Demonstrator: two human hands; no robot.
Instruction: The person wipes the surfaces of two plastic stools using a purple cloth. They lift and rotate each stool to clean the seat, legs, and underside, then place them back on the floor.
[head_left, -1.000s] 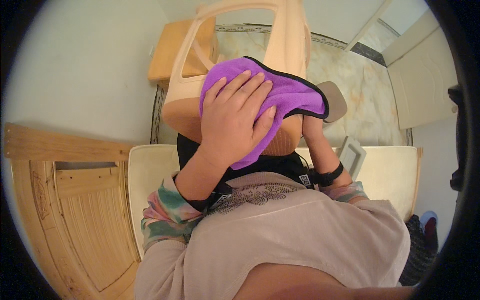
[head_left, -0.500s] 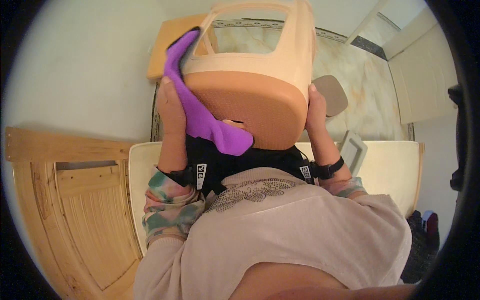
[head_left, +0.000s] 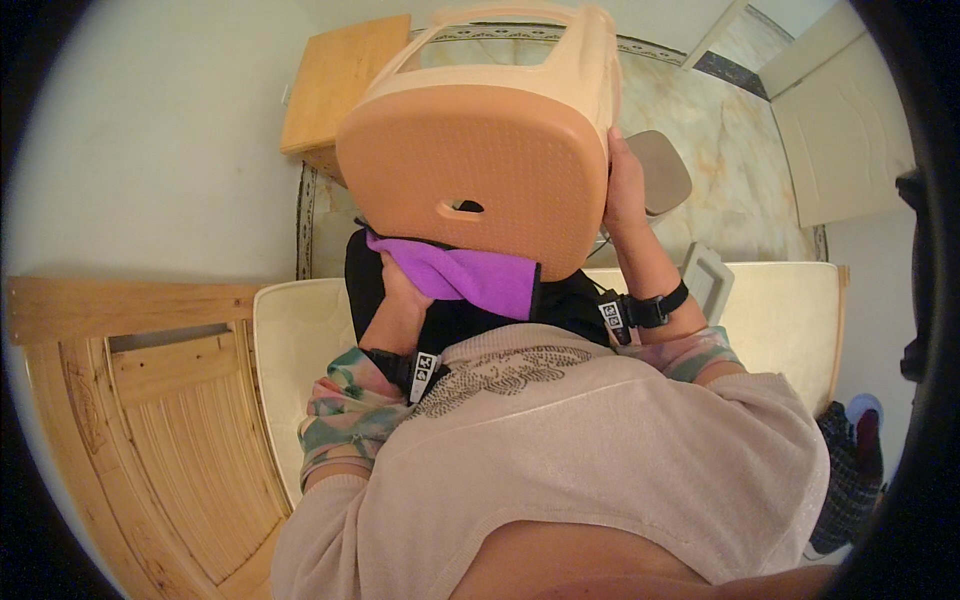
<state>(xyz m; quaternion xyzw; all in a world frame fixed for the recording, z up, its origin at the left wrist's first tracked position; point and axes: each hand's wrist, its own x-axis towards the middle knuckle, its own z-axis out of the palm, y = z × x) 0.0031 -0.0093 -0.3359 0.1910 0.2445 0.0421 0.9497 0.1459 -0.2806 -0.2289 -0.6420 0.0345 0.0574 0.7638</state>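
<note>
A plastic stool (head_left: 470, 150) with a textured orange-brown seat and cream legs is tipped over above my lap, its seat facing me. A small oval slot shows in the seat. Along the seat's near edge lies a purple cloth (head_left: 485, 275) with black trim, bunched and folded. My left hand (head_left: 405, 292) is closed on the cloth's left part, below the seat; its fingertips are partly hidden under the fabric. At the stool's right side, my right hand (head_left: 626, 190) grips the cream frame, thumb pointing up along it.
I sit on a cream padded bench (head_left: 780, 310) with a wooden headboard-like panel (head_left: 190, 400) at the left. A wooden cabinet (head_left: 345, 85) stands far left. A brown-topped stool (head_left: 662, 172) is on the marble floor, and a grey plastic frame (head_left: 706, 285) rests on my right.
My left hand has brought the cloth from the stool's left side down to the near edge of the seat. The stool has tilted, showing more of its seat. My right hand keeps its grip.
</note>
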